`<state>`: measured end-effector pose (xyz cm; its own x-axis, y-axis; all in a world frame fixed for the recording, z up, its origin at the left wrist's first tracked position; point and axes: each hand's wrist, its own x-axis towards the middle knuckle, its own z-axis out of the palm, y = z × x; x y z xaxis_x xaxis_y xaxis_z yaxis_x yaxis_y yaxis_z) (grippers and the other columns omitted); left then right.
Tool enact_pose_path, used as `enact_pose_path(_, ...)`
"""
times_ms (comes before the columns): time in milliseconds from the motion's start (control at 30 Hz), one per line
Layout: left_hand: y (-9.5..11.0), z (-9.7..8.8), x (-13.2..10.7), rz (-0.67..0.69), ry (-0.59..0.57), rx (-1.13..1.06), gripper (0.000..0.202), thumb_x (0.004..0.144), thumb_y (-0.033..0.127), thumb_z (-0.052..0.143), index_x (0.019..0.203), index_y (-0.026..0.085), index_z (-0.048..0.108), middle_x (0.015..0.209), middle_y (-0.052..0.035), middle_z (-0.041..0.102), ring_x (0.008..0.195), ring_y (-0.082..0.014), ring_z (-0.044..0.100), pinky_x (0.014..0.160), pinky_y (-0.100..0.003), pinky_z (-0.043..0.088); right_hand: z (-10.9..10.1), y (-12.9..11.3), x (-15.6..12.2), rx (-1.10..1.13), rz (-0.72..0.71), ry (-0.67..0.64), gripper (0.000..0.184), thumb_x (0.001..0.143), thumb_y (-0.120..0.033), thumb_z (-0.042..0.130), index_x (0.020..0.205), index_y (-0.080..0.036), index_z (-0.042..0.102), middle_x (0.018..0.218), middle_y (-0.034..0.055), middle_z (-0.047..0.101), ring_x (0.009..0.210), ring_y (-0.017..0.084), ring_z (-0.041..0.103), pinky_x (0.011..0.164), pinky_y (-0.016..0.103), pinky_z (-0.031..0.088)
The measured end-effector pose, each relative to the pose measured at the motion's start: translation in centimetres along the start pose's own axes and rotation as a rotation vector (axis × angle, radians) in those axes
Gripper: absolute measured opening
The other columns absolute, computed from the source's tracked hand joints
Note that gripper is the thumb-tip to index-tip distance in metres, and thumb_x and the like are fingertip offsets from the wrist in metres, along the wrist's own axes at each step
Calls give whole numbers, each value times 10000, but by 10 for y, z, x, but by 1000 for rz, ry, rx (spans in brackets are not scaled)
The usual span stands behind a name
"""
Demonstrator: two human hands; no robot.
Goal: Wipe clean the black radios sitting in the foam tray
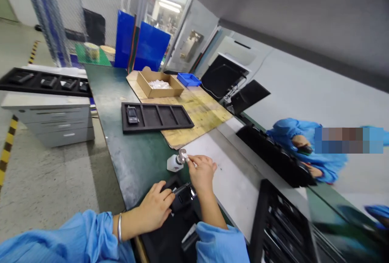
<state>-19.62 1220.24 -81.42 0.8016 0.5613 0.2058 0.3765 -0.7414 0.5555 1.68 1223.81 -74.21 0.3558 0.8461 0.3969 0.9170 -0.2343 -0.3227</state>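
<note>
My right hand (202, 172) pinches a small white wipe (184, 156) against the round metal top of a white pump dispenser bottle (174, 164). My left hand (155, 207) lies with bent fingers on the left end of a black handheld device (182, 198), gripping its edge. That device is in a black foam tray (158, 240) close in front of me. Another dark device with a pale strip (190, 236) lies in the tray, partly hidden by my right sleeve.
Ahead lies a black compartment tray (152, 127) with one handheld device (133, 115). Beyond it stand a cardboard box (152, 90) of white wipes and a blue bin (189, 79). More loaded trays are left (45, 86) and right (258, 230). A co-worker (304, 145) in blue holds a dark object.
</note>
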Motion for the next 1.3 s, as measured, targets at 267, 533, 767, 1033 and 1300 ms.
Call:
enact_pose_path(267, -7, 8, -3, 351, -160, -19, 612, 916, 345, 581, 1474, 176, 393, 1533, -103, 426, 1460, -312, 277, 1190, -543, 220, -52, 57, -108, 8, -21, 180, 389, 942, -516, 516, 891, -232, 777, 823, 49, 687, 843, 202, 573, 862, 366, 381)
enact_pose_path(533, -7, 19, 2, 333, -194, 45, 565, 941, 303, 533, 1480, 201, 398, 1516, -92, 454, 1463, -292, 281, 1195, -530, 206, -6, 26, -109, -141, -26, 44, 306, 981, -340, 461, 927, -283, 756, 871, 28, 692, 983, 241, 516, 1049, 587, 155)
enact_pose_path(767, -3, 11, 5, 315, -209, 51, 502, 963, 226, 448, 1464, 212, 430, 1489, -77, 491, 1435, -292, 344, 1170, -530, 252, -8, 37, -110, -151, 9, 67, 289, 970, -346, 481, 926, -264, 754, 865, 34, 686, 963, 236, 508, 1063, 592, 148)
enact_pose_path(1033, 0, 6, 7, 307, -248, 64, 500, 956, 205, 438, 1456, 207, 436, 1515, -60, 457, 1426, -298, 355, 1164, -517, 256, -7, 39, -95, -131, -52, -14, 259, 970, -288, 491, 934, -283, 748, 893, 11, 693, 1000, 233, 504, 1082, 578, 104)
enact_pose_path(1300, -2, 9, 6, 335, -218, 120, 483, 954, 211, 455, 1437, 211, 465, 1492, -56, 490, 1410, -288, 381, 1159, -484, 251, -9, 37, -105, -116, -110, 35, 212, 960, -253, 526, 930, -265, 736, 877, 6, 693, 998, 219, 514, 1095, 530, 132)
